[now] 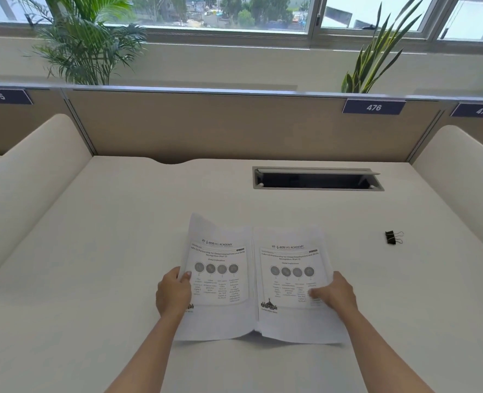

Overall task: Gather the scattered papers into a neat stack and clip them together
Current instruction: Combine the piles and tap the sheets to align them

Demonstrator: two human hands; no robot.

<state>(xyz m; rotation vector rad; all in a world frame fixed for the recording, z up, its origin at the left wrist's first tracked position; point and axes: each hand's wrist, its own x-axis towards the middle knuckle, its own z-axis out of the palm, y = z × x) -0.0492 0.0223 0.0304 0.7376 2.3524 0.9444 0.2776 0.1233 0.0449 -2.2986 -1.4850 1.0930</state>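
Two printed white sheets lie side by side on the white desk point(121, 251) in front of me. My left hand point(173, 293) grips the left paper point(220, 282) at its left edge, thumb on top; the sheet bows upward. My right hand point(335, 296) presses flat on the right paper point(288, 282), which seems to top a thin pile with more edges showing beneath. The inner edges of the two papers meet in the middle. A black binder clip point(393, 237) with wire handles sits alone on the desk to the far right, well apart from both hands.
An open cable hatch point(316, 179) is set into the desk behind the papers. A beige partition point(234, 126) closes the back, with rounded white dividers point(30, 180) on both sides. Plants point(84, 46) stand beyond the partition by the window.
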